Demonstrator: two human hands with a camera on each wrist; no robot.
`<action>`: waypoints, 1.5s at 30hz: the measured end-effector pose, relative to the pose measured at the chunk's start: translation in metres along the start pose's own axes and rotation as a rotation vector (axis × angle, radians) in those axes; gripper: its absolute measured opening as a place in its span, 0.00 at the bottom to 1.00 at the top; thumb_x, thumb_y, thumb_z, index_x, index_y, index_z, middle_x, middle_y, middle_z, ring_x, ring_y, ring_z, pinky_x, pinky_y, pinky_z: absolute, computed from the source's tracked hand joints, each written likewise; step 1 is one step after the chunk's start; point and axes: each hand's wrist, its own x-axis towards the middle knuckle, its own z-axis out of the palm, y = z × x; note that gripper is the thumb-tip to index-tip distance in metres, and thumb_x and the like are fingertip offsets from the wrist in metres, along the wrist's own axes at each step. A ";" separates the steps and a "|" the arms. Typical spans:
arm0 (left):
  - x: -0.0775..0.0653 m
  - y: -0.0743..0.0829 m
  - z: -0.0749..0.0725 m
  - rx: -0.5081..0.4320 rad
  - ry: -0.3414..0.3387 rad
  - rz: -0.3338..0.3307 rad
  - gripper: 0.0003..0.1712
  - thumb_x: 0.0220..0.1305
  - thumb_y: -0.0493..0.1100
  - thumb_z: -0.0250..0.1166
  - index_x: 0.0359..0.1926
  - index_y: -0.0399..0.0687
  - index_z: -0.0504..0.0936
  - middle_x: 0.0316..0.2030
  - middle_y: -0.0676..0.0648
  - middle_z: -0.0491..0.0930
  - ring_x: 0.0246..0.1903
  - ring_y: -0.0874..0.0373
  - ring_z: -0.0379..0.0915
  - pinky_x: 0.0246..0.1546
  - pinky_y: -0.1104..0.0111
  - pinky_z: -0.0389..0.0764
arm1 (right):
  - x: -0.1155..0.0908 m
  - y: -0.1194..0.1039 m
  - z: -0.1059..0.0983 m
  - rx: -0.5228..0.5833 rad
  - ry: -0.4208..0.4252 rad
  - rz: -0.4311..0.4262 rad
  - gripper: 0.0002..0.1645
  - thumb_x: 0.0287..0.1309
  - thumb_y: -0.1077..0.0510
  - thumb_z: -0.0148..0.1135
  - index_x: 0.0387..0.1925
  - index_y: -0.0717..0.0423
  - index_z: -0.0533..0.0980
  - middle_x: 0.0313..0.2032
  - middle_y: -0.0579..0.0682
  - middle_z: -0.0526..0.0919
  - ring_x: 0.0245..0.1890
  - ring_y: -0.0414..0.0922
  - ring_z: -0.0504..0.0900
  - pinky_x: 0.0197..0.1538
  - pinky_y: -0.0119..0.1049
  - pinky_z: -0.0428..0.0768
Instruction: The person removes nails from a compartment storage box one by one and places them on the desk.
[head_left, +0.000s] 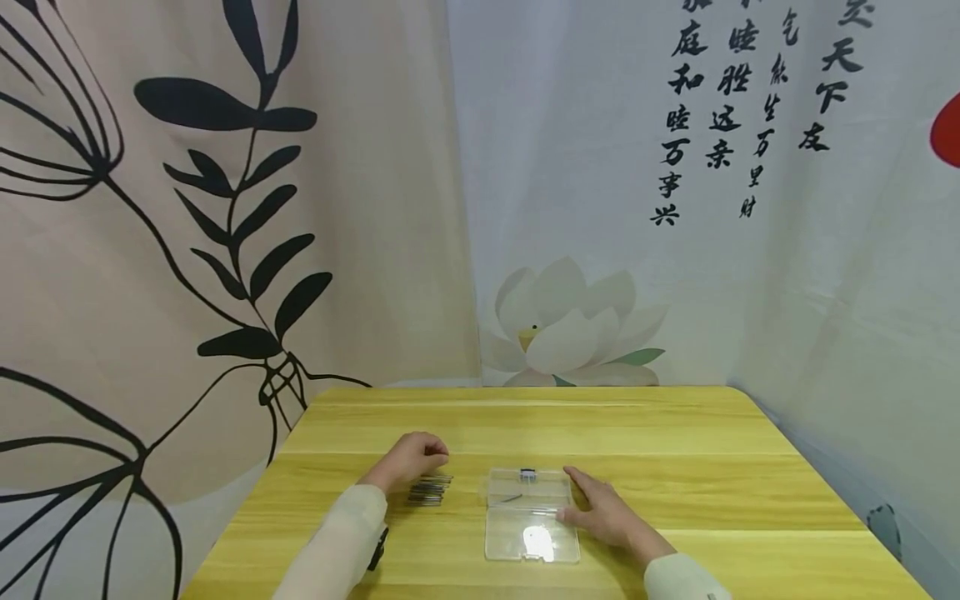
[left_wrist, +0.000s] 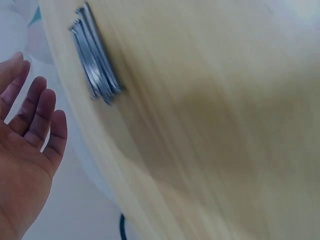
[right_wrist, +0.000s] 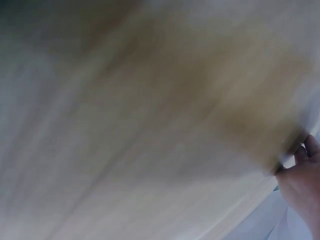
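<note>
A pile of thin metal nails point(head_left: 427, 490), lying side by side, is on the table left of the box; the left wrist view also shows these nails point(left_wrist: 95, 57). My left hand point(head_left: 411, 460) is just beyond the pile. Its fingers point(left_wrist: 37, 117) are loosely bent, and I see nothing held in them. A clear plastic box point(head_left: 495, 533) lies unfolded, lid and base flat. In its far half is a single thin nail point(head_left: 513, 498). My right hand point(head_left: 609, 510) grips the box's right side, thumb over it, fingers along the edge; the blurred right wrist view partly shows this hand point(right_wrist: 302, 182).
The wooden table point(head_left: 675, 450) carries the box and nails. Behind it hang a patterned cloth point(head_left: 390, 208) with dark plants and a pale one point(head_left: 585, 208) with a flower and writing. The box has a small dark part point(head_left: 528, 476) at its far edge.
</note>
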 end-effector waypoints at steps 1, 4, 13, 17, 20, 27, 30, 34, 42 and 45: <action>0.001 0.004 0.001 -0.009 -0.008 0.005 0.09 0.72 0.41 0.61 0.44 0.39 0.83 0.35 0.52 0.79 0.33 0.56 0.73 0.35 0.62 0.76 | 0.000 0.001 0.000 -0.003 0.000 -0.001 0.50 0.60 0.43 0.69 0.75 0.57 0.58 0.71 0.65 0.61 0.70 0.72 0.53 0.65 0.71 0.51; 0.004 0.014 0.004 -0.018 -0.019 0.021 0.11 0.71 0.42 0.62 0.46 0.39 0.83 0.36 0.52 0.79 0.34 0.58 0.73 0.35 0.63 0.77 | 0.001 0.003 0.000 -0.007 0.001 -0.004 0.50 0.60 0.43 0.68 0.75 0.57 0.58 0.71 0.65 0.61 0.69 0.71 0.53 0.65 0.71 0.51; 0.013 0.031 0.016 -0.021 -0.025 0.062 0.10 0.71 0.42 0.63 0.45 0.39 0.84 0.37 0.52 0.81 0.37 0.58 0.75 0.39 0.61 0.77 | 0.002 0.004 0.001 -0.007 -0.001 0.016 0.50 0.59 0.41 0.69 0.75 0.54 0.58 0.71 0.64 0.61 0.70 0.72 0.52 0.65 0.71 0.50; 0.015 0.038 0.021 -0.017 -0.031 0.064 0.11 0.70 0.43 0.63 0.45 0.40 0.85 0.38 0.53 0.81 0.37 0.59 0.75 0.39 0.61 0.77 | 0.003 0.004 0.001 -0.009 0.000 0.006 0.50 0.59 0.41 0.68 0.75 0.55 0.58 0.71 0.64 0.60 0.70 0.71 0.52 0.65 0.71 0.50; 0.017 0.045 0.025 -0.024 -0.038 0.072 0.10 0.70 0.43 0.63 0.45 0.41 0.85 0.38 0.54 0.81 0.37 0.60 0.75 0.39 0.62 0.77 | 0.003 0.003 0.000 -0.011 -0.001 0.002 0.50 0.59 0.42 0.68 0.75 0.55 0.58 0.71 0.64 0.60 0.70 0.71 0.53 0.65 0.71 0.50; 0.024 0.060 0.042 -0.038 -0.061 0.095 0.08 0.69 0.42 0.65 0.43 0.43 0.85 0.36 0.56 0.81 0.37 0.61 0.75 0.39 0.65 0.78 | 0.001 0.001 0.000 -0.005 -0.011 0.006 0.50 0.60 0.42 0.68 0.75 0.57 0.58 0.71 0.65 0.60 0.70 0.71 0.53 0.65 0.70 0.51; 0.027 0.066 0.050 -0.061 -0.079 0.097 0.07 0.68 0.41 0.66 0.42 0.42 0.85 0.36 0.56 0.82 0.37 0.61 0.75 0.40 0.66 0.78 | 0.001 0.001 0.000 -0.006 -0.013 0.008 0.50 0.60 0.42 0.68 0.75 0.56 0.57 0.71 0.65 0.60 0.70 0.70 0.53 0.65 0.70 0.51; 0.030 0.069 0.059 -0.061 -0.095 0.116 0.06 0.66 0.39 0.67 0.41 0.41 0.86 0.35 0.56 0.82 0.36 0.64 0.75 0.38 0.68 0.77 | 0.000 0.000 0.000 -0.008 -0.008 0.011 0.50 0.60 0.42 0.68 0.75 0.56 0.58 0.71 0.65 0.60 0.70 0.70 0.54 0.65 0.70 0.51; 0.030 0.078 0.075 -0.056 -0.115 0.138 0.02 0.65 0.39 0.68 0.37 0.46 0.86 0.32 0.58 0.81 0.33 0.67 0.74 0.36 0.71 0.77 | 0.000 -0.002 0.000 0.003 -0.002 0.002 0.50 0.60 0.42 0.68 0.75 0.57 0.58 0.71 0.65 0.61 0.70 0.70 0.54 0.65 0.70 0.51; 0.030 0.081 0.080 -0.069 -0.116 0.134 0.02 0.64 0.38 0.68 0.37 0.44 0.86 0.32 0.59 0.81 0.33 0.67 0.73 0.36 0.72 0.77 | 0.000 -0.002 0.000 0.006 -0.003 0.006 0.50 0.60 0.42 0.68 0.75 0.57 0.58 0.71 0.65 0.61 0.70 0.70 0.54 0.65 0.70 0.52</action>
